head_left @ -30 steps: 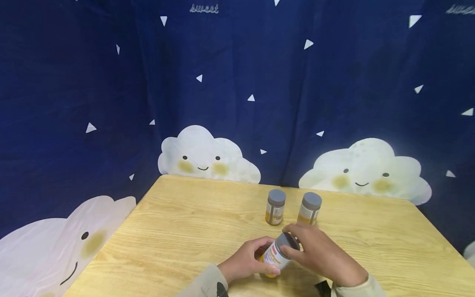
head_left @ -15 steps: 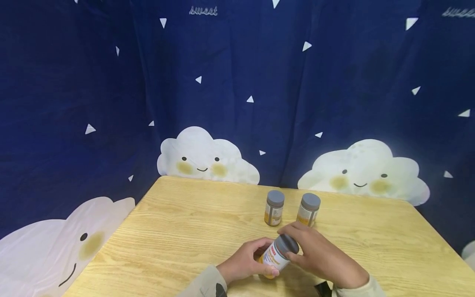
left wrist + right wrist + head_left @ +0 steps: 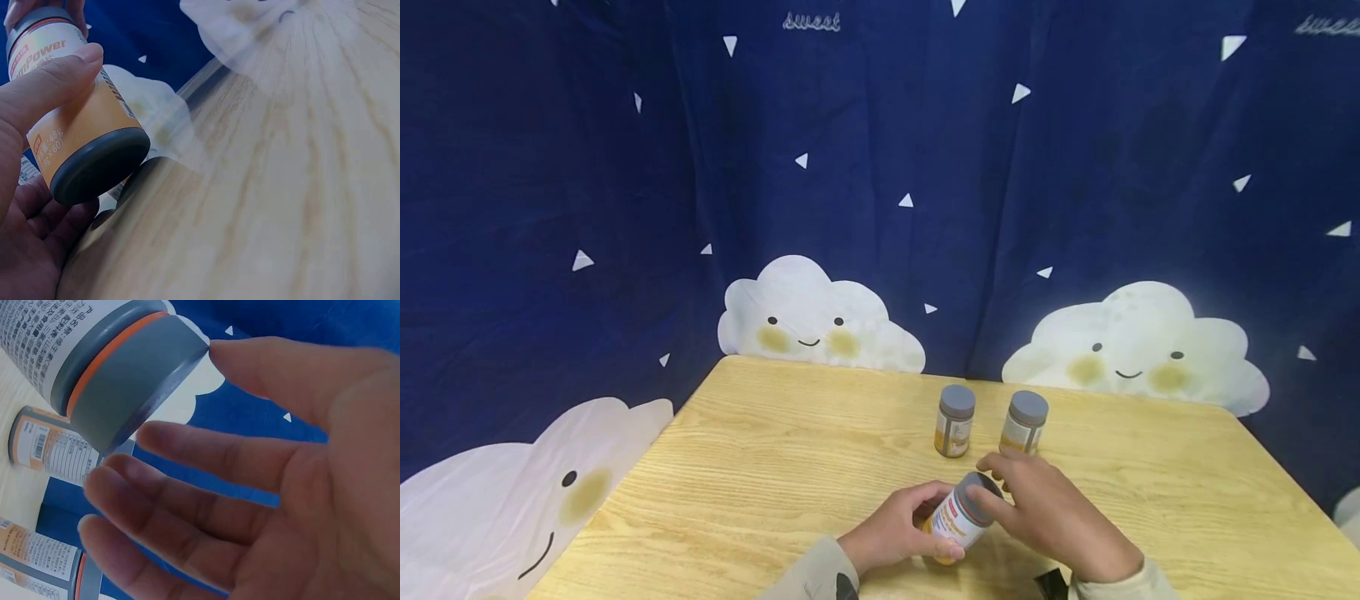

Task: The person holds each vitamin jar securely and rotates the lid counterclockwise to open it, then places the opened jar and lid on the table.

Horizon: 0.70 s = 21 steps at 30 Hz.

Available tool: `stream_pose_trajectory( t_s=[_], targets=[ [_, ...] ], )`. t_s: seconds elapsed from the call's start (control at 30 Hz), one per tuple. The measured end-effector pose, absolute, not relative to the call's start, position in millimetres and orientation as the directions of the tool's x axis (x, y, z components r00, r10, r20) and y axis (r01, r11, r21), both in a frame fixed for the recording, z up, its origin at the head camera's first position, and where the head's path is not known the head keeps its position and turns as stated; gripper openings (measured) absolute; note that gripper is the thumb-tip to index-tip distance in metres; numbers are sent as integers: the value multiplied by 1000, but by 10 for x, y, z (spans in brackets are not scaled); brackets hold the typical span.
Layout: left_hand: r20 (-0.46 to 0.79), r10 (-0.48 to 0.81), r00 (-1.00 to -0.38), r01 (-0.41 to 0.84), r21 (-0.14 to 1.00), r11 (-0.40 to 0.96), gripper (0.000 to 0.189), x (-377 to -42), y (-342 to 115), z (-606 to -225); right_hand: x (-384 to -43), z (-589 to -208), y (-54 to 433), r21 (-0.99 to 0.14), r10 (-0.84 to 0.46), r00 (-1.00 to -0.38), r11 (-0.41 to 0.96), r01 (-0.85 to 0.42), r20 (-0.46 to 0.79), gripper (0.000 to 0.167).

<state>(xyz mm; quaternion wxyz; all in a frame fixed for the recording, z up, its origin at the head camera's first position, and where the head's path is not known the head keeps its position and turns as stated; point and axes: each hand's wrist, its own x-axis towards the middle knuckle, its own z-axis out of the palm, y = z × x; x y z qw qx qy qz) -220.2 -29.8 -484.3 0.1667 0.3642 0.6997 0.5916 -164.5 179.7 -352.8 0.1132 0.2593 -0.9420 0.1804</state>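
Tilted over the near part of the table is a supplement bottle (image 3: 951, 523) with a white and orange label and a grey lid (image 3: 137, 381). My left hand (image 3: 891, 531) grips its body, thumb across the label and fingers behind it; the dark base (image 3: 103, 165) shows in the left wrist view. By the lid, my right hand (image 3: 1052, 512) has its fingers spread and loosely bent. In the right wrist view its thumb tip (image 3: 228, 359) is right at the lid's edge, while the fingertips stand off the lid. An orange ring (image 3: 115, 359) shows below the lid.
Two similar grey-lidded bottles stand upright farther back on the wooden table (image 3: 775, 442): one bottle (image 3: 953, 425) left of the other bottle (image 3: 1022, 421), which the right hand partly overlaps. A dark blue curtain (image 3: 865, 167) with printed clouds hangs behind.
My right hand, earlier holding the lid between thumb and fingers, has loosened; its fingers have come away and shifted slightly right. The left hand and bottle have barely moved.
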Motion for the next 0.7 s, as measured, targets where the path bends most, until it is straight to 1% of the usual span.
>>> stream_pose_trajectory(
  t_s=[0.13, 0.37, 0.47, 0.7],
  targets=[
    [200, 704, -681, 311, 950, 31, 55, -2202, -297, -4843, -1665, -3527, 1805, -313, -463, -839, 782, -539, 287, 20],
    [178, 704, -687, 283, 958, 35, 55, -2202, -298, -4838, -1659, -3526, 1837, -283, -532, -793, 744, -606, 297, 19],
    [177, 703, -688, 282, 959, 34, 55, -2211, -300, -4830, -1655, -3516, 1840, -287, -550, -780, 727, -623, 299, 18],
    [184, 708, -681, 291, 956, 31, 54, -2213, -307, -4834, -1639, -3508, 1838, -277, -597, -736, 683, -675, 321, 24]
  ],
)
